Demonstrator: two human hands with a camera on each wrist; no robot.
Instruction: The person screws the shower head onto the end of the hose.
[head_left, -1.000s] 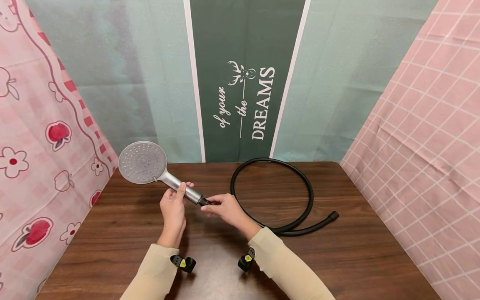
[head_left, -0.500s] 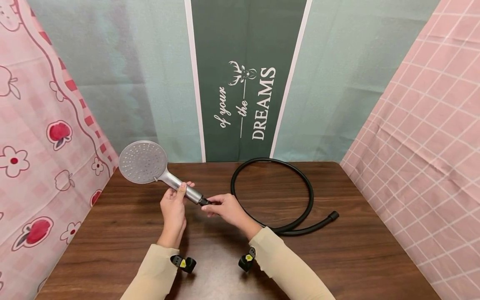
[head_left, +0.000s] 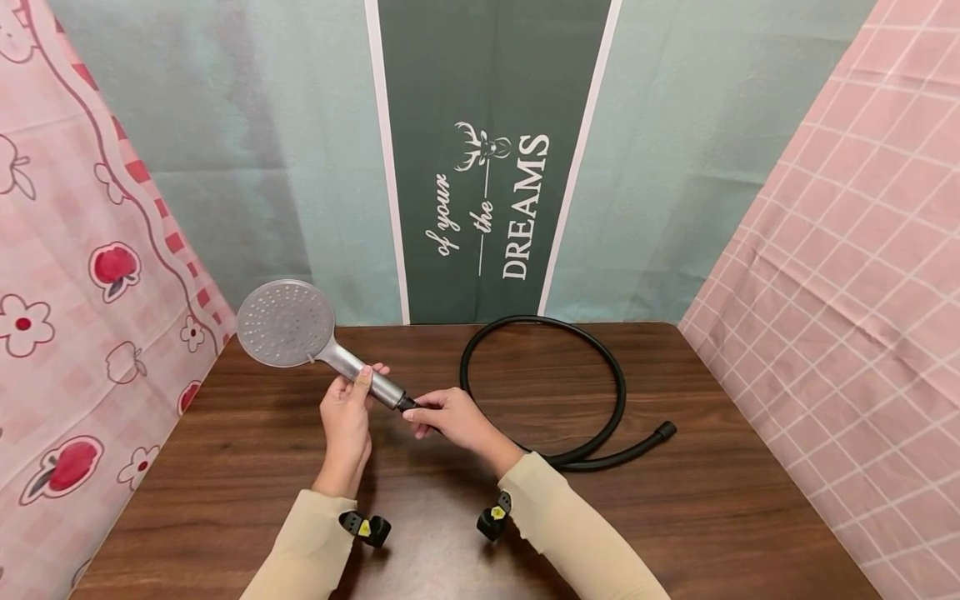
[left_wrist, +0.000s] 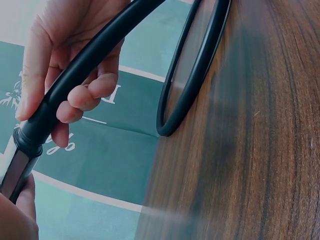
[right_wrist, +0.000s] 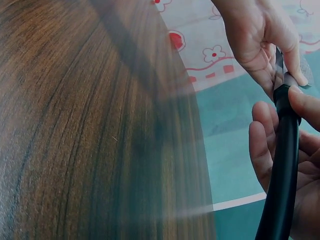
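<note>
Your L hand (head_left: 348,412) grips the shower head (head_left: 296,332) by its handle, thumb on top; it's held over the table (head_left: 420,500), spray disc out to the L. Your R hand (head_left: 450,417) pinches the hose (right_wrist: 285,170) near the black collar (right_wrist: 283,100), which meets the handle's end; can't tell if it's fully seated. Rest of hose loops on the table to your R.

Handling: head's prob. light & rigid but disc-heavy, so keep hold mid-handle w/ thumb over it; finish looks smooth, may slip. Avoid squeezing the disc, might crack. Hose looks bendy yet springy, prob. tugs & twists at the joint, so hold it close to the collar.
</note>
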